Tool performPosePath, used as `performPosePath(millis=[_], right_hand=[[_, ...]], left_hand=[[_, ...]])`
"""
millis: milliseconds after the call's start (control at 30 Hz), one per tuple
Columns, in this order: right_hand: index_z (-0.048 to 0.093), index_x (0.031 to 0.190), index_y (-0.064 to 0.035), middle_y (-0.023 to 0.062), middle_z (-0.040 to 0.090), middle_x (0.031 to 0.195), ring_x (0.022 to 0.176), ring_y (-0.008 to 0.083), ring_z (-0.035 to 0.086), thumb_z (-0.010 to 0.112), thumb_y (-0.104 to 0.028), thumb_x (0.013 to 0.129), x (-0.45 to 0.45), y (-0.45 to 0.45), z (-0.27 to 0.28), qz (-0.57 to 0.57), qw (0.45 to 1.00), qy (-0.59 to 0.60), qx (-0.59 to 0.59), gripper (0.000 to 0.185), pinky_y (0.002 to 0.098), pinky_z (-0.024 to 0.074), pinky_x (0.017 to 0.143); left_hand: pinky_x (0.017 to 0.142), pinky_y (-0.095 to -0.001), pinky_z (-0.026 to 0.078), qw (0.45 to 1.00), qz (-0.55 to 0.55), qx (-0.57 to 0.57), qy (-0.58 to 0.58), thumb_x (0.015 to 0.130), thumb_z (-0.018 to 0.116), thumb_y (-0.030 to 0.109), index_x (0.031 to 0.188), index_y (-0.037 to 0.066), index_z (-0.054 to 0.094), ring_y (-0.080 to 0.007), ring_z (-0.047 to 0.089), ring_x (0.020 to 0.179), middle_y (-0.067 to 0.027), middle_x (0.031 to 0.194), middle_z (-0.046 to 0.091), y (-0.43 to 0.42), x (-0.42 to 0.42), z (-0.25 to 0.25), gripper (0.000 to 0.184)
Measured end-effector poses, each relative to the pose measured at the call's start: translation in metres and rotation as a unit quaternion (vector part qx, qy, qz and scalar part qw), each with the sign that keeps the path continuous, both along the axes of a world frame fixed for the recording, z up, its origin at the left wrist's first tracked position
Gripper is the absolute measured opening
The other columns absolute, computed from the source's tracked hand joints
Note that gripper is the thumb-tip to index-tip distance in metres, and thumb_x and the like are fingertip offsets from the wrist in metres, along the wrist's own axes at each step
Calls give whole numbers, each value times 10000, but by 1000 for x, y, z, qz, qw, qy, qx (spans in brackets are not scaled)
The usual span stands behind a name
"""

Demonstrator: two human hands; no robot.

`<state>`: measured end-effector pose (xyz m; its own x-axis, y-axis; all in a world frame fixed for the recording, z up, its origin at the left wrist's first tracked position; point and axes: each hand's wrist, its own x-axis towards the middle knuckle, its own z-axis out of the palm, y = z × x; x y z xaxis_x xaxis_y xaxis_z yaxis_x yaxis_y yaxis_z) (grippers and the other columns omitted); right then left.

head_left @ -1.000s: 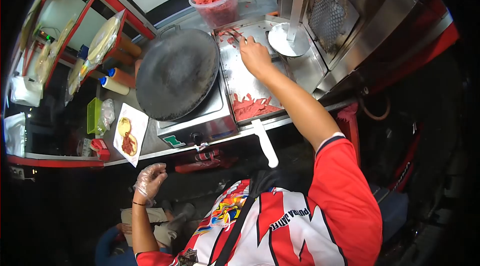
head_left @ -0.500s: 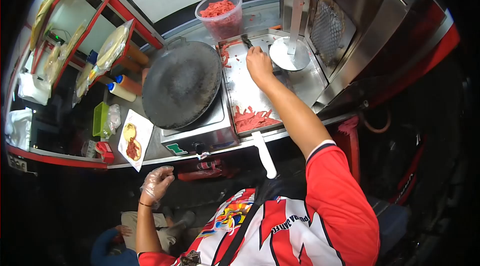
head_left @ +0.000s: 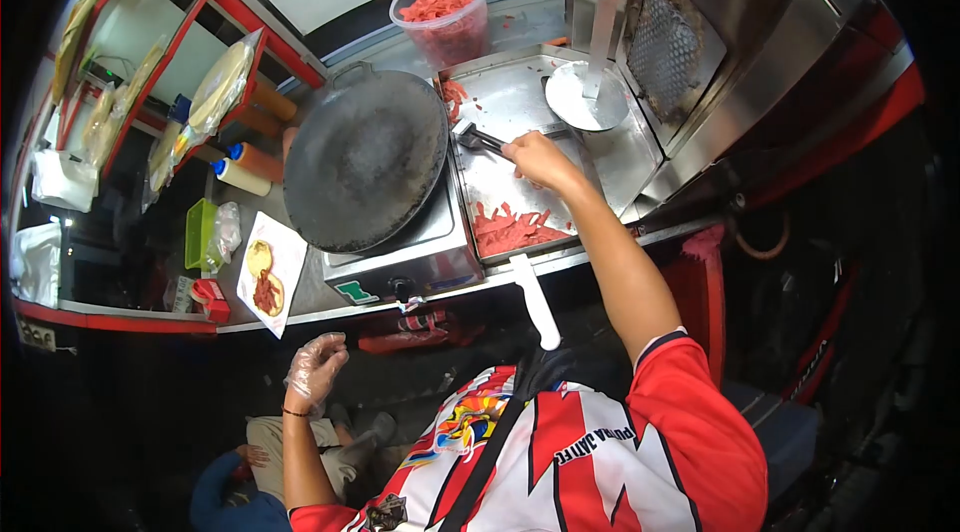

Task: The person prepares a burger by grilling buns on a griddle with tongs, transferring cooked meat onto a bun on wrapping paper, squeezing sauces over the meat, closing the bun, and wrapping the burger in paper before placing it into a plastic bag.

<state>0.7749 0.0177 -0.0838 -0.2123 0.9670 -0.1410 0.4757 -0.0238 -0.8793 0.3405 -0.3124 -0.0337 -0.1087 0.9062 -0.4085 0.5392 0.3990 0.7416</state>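
Note:
My right hand (head_left: pixel 540 161) is closed on a black-handled tool (head_left: pixel 482 139) above the steel tray (head_left: pixel 500 180); its kind is not clear. Shredded red meat (head_left: pixel 512 230) lies at the tray's near end, with smaller scraps at its far left corner. A white-handled knife (head_left: pixel 536 302) sticks out over the counter's front edge. My left hand (head_left: pixel 317 369), in a clear plastic glove, hovers in front of the counter with fingers curled and nothing visible in them. Closest to it on the counter is an open bun with meat (head_left: pixel 265 277) on white paper (head_left: pixel 288 257).
A large black griddle pan (head_left: pixel 365 162) stands left of the tray. Behind are a plastic tub (head_left: pixel 440 17) of red shreds and, to the right, a round metal plate (head_left: pixel 590 102) on a vertical post. Sauce bottles (head_left: pixel 245 177) stand left. A seated person (head_left: pixel 265 462) is below.
My right hand has come back toward me and slightly right, bringing the black-handled tool with it. My left hand has barely moved.

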Motion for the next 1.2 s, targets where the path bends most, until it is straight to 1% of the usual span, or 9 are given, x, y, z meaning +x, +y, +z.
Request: performPosePath(millis=[100, 433, 600, 800, 867, 933, 967, 1067, 1200], right_hand=[[615, 860, 38, 100, 569, 701, 421, 115, 401, 561, -232, 950, -24, 14, -4, -54, 971, 174, -152, 290, 294, 284, 367], [610, 844, 6, 87, 548, 640, 415, 135, 412, 600, -179, 896, -89, 108, -32, -229, 943, 193, -147, 192, 320, 290, 364], [687, 835, -27, 60, 562, 621, 426, 131, 421, 646, -164, 882, -67, 107, -36, -205, 962, 157, -90, 150, 315, 283, 370], [735, 1050, -55, -5, 608, 731, 519, 97, 448, 703, -230, 882, -27, 61, 38, -190, 973, 118, 47, 245, 261, 306, 447], [706, 1147, -61, -45, 584, 712, 491, 45, 415, 658, -242, 937, -39, 26, 108, -158, 985, 68, 14, 281, 228, 265, 423], [705, 1206, -31, -29, 626, 786, 555, 47, 483, 659, -246, 944, -74, -3, 173, -61, 996, 55, -33, 342, 237, 327, 459], [687, 1226, -22, -31, 579, 739, 474, 12, 391, 640, -245, 961, -97, -9, 194, 0, 998, 48, -43, 350, 203, 249, 409], [662, 1266, -24, -40, 553, 748, 504, 6, 382, 635, -214, 947, -184, -35, 229, 88, 993, 46, -63, 373, 176, 213, 417], [688, 1217, -26, -52, 590, 803, 610, 29, 472, 643, -216, 939, -335, -88, 242, 173, 979, -68, -82, 340, 187, 254, 449]], left_hand=[[910, -297, 542, 999, 19, -14, -48, 926, 670, 28, 1234, -23, 632, -148, 654, 1018, -73, 1059, 688, 5, 0, -2, 315], [886, -284, 546, 1000, 17, 12, -15, 920, 669, 21, 1239, -18, 629, -135, 647, 990, -68, 1055, 684, -12, -9, 0, 323], [831, -282, 542, 996, 60, 54, -41, 897, 688, 20, 1228, 10, 654, -127, 640, 927, -65, 1028, 685, -37, -47, -14, 332], [892, -310, 536, 990, 100, 93, 46, 925, 697, 130, 1232, -29, 657, -161, 644, 999, -84, 1078, 704, -23, -119, -1, 348], [910, -314, 522, 975, 180, 126, -29, 919, 703, 123, 1217, -43, 657, -167, 637, 1022, -101, 1116, 698, -18, -170, -21, 344], [858, -310, 509, 945, 205, 250, 56, 970, 653, 144, 1183, -24, 674, -145, 629, 947, -93, 1074, 711, -14, -224, -35, 272], [868, -303, 503, 930, 253, 255, 80, 982, 644, 174, 1168, -14, 684, -141, 635, 948, -90, 1048, 713, -9, -245, -31, 268], [905, -292, 503, 833, 388, 385, -93, 1005, 631, 254, 1277, 9, 627, -165, 643, 1043, -74, 1180, 686, 14, -327, -132, 366], [1063, -355, 425, 775, 475, 376, -176, 1020, 592, 301, 1310, 10, 618, -241, 594, 1205, -126, 1264, 660, 52, -300, -139, 412]])
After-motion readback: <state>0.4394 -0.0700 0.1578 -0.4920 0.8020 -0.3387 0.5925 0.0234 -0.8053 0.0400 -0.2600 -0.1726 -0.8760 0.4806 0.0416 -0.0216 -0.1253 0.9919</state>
